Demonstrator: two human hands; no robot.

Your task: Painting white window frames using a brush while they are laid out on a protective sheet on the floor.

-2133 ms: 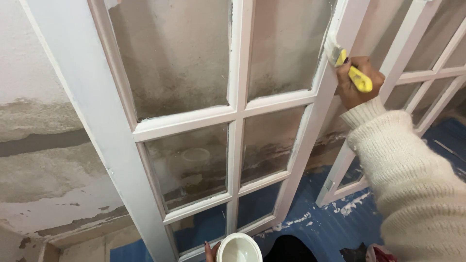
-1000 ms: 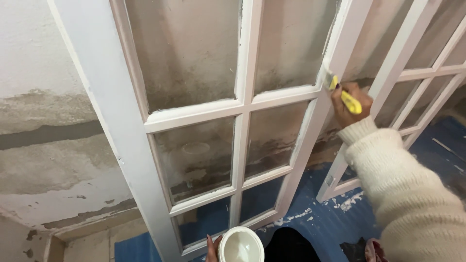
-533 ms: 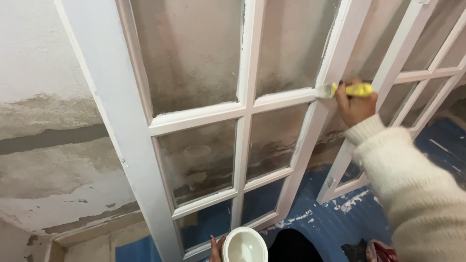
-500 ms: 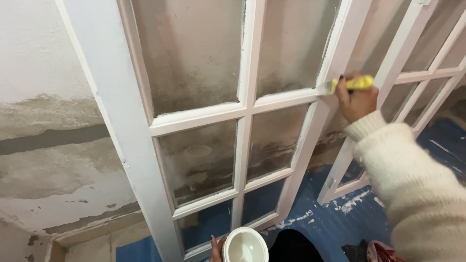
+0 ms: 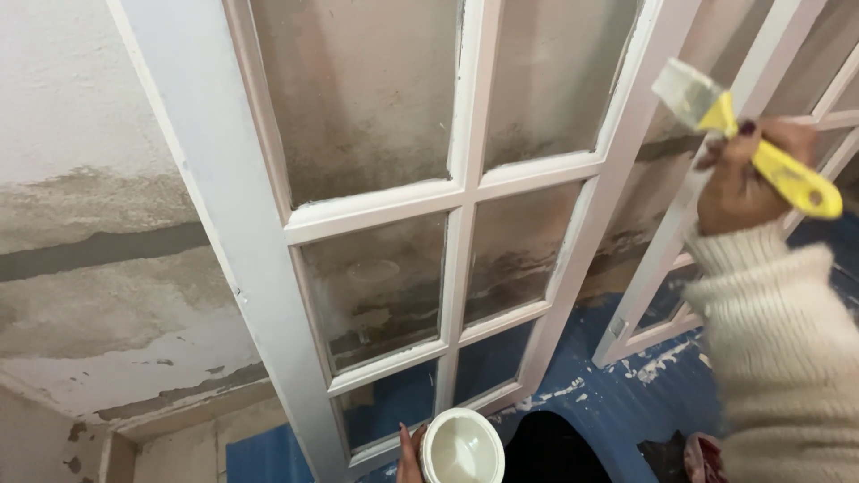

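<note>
A white-framed glazed door [image 5: 461, 192] with several dirty glass panes stands in front of me. My right hand [image 5: 747, 174], in a cream knitted sleeve, grips a paintbrush [image 5: 747, 134] with a yellow handle and pale bristles. The brush is lifted off the door's right stile, with its bristles pointing up and left. At the bottom edge my left hand [image 5: 410, 454] holds a small round white pot [image 5: 462, 447] of white paint; only the fingers show.
A second white glazed door [image 5: 769, 54] leans behind on the right. Blue sheeting [image 5: 617, 402] with white paint flecks covers the floor. On the left stands a stained, peeling wall [image 5: 80, 250].
My right hand has pulled the brush away from the door's right stile, where its bristles were touching, and raised it. The view has shifted a little; the pot stays low in my left hand.
</note>
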